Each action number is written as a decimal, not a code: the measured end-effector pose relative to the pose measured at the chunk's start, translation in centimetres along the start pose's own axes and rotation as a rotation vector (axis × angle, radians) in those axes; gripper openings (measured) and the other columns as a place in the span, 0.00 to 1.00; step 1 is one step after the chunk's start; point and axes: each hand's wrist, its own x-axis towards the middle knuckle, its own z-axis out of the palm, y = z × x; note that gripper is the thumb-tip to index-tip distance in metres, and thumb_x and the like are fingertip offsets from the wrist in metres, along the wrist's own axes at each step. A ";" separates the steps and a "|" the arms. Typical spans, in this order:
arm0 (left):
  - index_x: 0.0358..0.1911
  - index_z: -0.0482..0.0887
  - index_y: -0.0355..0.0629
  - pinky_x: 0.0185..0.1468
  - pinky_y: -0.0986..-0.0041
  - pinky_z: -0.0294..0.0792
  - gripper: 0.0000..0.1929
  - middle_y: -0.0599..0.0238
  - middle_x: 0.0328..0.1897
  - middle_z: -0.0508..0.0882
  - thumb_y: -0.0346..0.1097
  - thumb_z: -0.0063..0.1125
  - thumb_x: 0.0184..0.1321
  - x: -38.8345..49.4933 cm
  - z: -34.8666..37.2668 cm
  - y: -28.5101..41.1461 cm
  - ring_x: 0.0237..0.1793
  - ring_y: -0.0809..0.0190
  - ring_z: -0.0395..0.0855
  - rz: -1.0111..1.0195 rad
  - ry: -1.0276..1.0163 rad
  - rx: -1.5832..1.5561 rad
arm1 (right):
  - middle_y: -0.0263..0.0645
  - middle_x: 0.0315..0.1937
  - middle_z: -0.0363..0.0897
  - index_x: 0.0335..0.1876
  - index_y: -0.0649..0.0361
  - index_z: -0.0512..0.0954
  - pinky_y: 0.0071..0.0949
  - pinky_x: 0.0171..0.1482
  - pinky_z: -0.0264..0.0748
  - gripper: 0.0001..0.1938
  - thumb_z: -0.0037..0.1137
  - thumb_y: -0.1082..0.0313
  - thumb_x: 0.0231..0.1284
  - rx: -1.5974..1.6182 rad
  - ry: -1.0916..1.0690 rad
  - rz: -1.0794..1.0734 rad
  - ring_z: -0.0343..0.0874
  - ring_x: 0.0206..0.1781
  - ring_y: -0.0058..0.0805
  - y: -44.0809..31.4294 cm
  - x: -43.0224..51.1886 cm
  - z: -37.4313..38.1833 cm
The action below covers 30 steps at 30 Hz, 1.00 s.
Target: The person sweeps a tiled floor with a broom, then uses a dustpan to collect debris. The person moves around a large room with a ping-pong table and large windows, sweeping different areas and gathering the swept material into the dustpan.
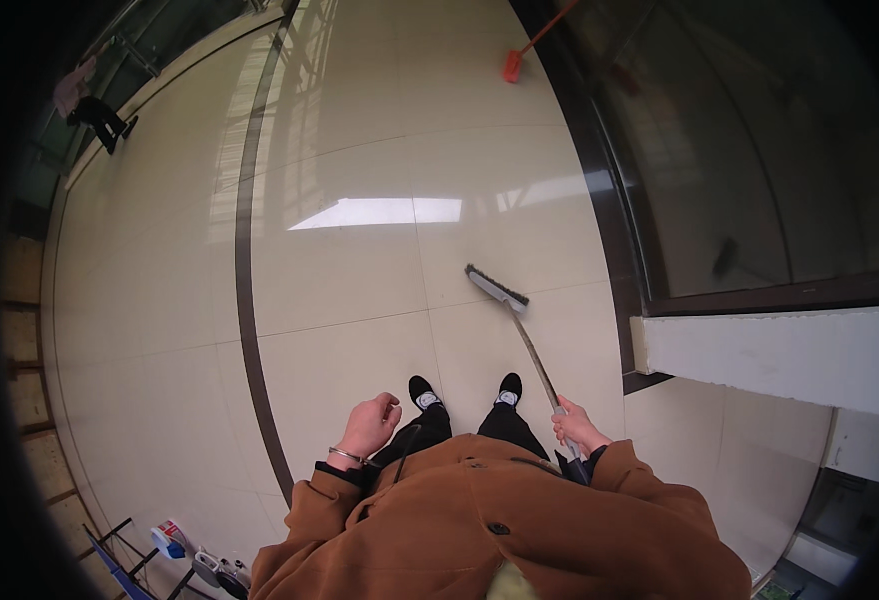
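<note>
My right hand (579, 427) grips the handle (535, 349) of a push broom near my right hip. The handle slants forward from my hand to the broom head (501, 288), which has a light grey body and dark bristles. That head rests on the cream tiled floor (349, 277), ahead of my right shoe (510, 387). My left hand (370, 426) hangs in front of the coat with nothing in it, its fingers loosely curled and a metal bangle at the wrist.
Dark-framed glass (709, 187) and a white ledge (777, 360) bound the right side. Farther ahead, an orange-red broom (512, 67) stands by the frame. A person (94, 109) is beside the glass at far left. Behind my left side are a white tub (167, 538) and a dark metal rack (139, 564).
</note>
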 end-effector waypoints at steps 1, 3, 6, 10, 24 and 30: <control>0.38 0.79 0.36 0.38 0.67 0.73 0.11 0.54 0.29 0.84 0.37 0.52 0.58 0.3 0.2 -0.2 0.32 0.52 0.82 0.018 -0.006 -0.021 | 0.30 0.17 0.65 0.73 0.48 0.43 0.23 0.17 0.63 0.38 0.44 0.75 0.57 -0.019 0.023 0.023 0.63 0.14 0.19 0.3 -1.0 -0.6; 0.38 0.79 0.37 0.38 0.66 0.73 0.12 0.53 0.29 0.84 0.38 0.52 0.58 0.7 -0.5 -0.8 0.32 0.51 0.82 0.011 -0.012 -0.010 | 0.29 0.17 0.65 0.73 0.45 0.44 0.22 0.18 0.64 0.37 0.44 0.74 0.58 0.013 0.066 0.064 0.63 0.14 0.18 1.2 -3.4 -0.8; 0.38 0.79 0.37 0.37 0.66 0.73 0.12 0.53 0.29 0.84 0.38 0.51 0.58 1.3 -0.6 -1.5 0.32 0.51 0.82 0.042 -0.021 -0.016 | 0.30 0.16 0.65 0.73 0.46 0.42 0.23 0.17 0.64 0.38 0.43 0.75 0.58 0.071 0.176 0.041 0.63 0.14 0.20 3.8 -4.8 -1.2; 0.35 0.78 0.37 0.35 0.61 0.72 0.11 0.53 0.26 0.83 0.37 0.51 0.57 1.4 -0.4 -2.8 0.30 0.47 0.81 0.097 0.010 -0.012 | 0.33 0.13 0.65 0.68 0.57 0.51 0.25 0.16 0.65 0.29 0.40 0.74 0.59 0.178 0.318 0.015 0.64 0.13 0.24 8.2 -2.4 -2.6; 0.35 0.79 0.37 0.34 0.62 0.72 0.11 0.53 0.25 0.83 0.38 0.51 0.57 -0.8 -2.3 -6.2 0.29 0.49 0.81 0.013 0.070 -0.016 | 0.31 0.13 0.61 0.50 0.61 0.62 0.21 0.14 0.62 0.14 0.37 0.77 0.58 0.294 -0.152 0.048 0.62 0.12 0.22 -3.2 2.4 9.3; 0.36 0.79 0.38 0.36 0.63 0.72 0.11 0.53 0.27 0.83 0.38 0.50 0.57 -1.4 -2.7 -7.5 0.30 0.49 0.81 -0.006 0.101 -0.046 | 0.25 0.14 0.58 0.41 0.53 0.59 0.18 0.15 0.62 0.06 0.38 0.75 0.61 0.388 -0.166 0.079 0.60 0.14 0.16 -6.1 0.6 9.3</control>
